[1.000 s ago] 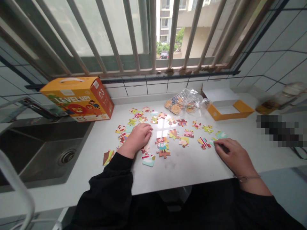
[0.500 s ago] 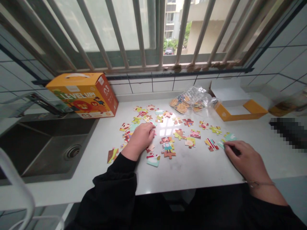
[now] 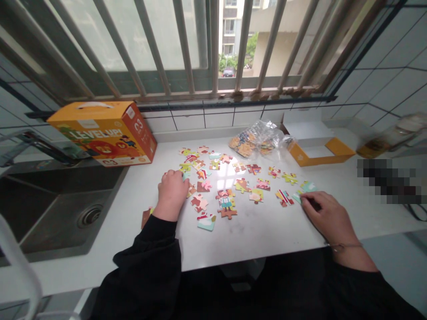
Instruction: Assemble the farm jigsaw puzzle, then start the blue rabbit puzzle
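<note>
My left hand (image 3: 171, 195) lies over the left side of the scattered jigsaw pieces, its fingers curled down. A teal piece (image 3: 186, 176) peeks out at its fingertips; whatever is under the fingers is hidden. On the right, thumb and forefinger of my right hand (image 3: 328, 218) pinch a light teal jigsaw piece (image 3: 296, 197) against the counter. Beside it are a teal and green piece (image 3: 308, 186) and a red-striped piece (image 3: 284, 198). Between my hands, joined pieces (image 3: 227, 204) show a standing figure. A teal-edged piece (image 3: 206, 221) sits nearer to me.
An orange box (image 3: 103, 138) marked "LEVEL UP!" stands back left, beside the sink (image 3: 70, 213). Clear plastic bags of pieces (image 3: 256, 140) and an open yellow box (image 3: 322, 153) are at the back right. A bottle (image 3: 387, 138) stands farther right. Window bars rise behind the counter (image 3: 247, 242).
My left hand has moved left, uncovering pieces beneath where it was. My right hand keeps its pinch at the teal piece. The whole view has shifted slightly to the right.
</note>
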Demonstrator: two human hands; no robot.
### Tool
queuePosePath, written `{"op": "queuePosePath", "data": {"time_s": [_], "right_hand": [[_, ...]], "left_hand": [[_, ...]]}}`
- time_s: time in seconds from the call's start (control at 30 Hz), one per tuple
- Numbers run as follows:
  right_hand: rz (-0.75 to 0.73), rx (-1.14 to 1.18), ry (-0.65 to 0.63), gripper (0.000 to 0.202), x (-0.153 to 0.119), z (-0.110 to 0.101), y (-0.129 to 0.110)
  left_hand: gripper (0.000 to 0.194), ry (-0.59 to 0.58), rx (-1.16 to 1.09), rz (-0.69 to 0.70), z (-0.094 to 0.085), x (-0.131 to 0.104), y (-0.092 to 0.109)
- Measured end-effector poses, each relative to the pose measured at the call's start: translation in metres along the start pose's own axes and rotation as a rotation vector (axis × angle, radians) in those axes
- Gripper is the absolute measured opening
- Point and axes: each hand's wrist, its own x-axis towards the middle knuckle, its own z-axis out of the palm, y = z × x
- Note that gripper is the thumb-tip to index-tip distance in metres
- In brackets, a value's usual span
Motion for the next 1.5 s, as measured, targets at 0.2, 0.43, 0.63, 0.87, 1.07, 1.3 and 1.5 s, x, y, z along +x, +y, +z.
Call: {"op": "queuePosePath", "data": {"time_s": [0.2, 0.43, 0.63, 0.87, 1.07, 1.3, 1.5], "right_hand": [[-0.001, -0.016, -0.013, 0.027, 0.000, 0.001, 0.002], [-0.040, -0.052, 0.026, 0.026, 0.001, -0.002, -0.003], [-0.276, 0.039, -0.020, 0.019, 0.042, -0.002, -0.089], [-0.297, -0.021, -0.386, 0.068, 0.102, 0.047, -0.156], [-0.270, 0.126, -0.387, 0.048, 0.100, 0.065, -0.135], [-0.387, 0.339, -0.243, 0.034, 0.098, 0.063, -0.152], [-0.617, 0.496, -0.410, 0.027, 0.076, 0.069, -0.198]], "left_hand": [[0.032, 0.013, -0.018, 0.000, -0.002, -0.002, 0.001], [0.029, 0.093, -0.119, 0.049, 0.003, 0.000, 0.002], [0.009, 0.064, -0.547, 0.533, 0.008, -0.001, 0.014], [0.051, -0.123, -0.544, 0.715, 0.007, -0.008, 0.005], [0.043, -0.255, -0.417, 0.742, 0.004, -0.010, -0.001], [0.012, -0.261, -0.380, 0.704, 0.000, -0.009, -0.003], [0.037, -0.129, -0.407, 0.638, 0.001, -0.006, -0.005]]}}
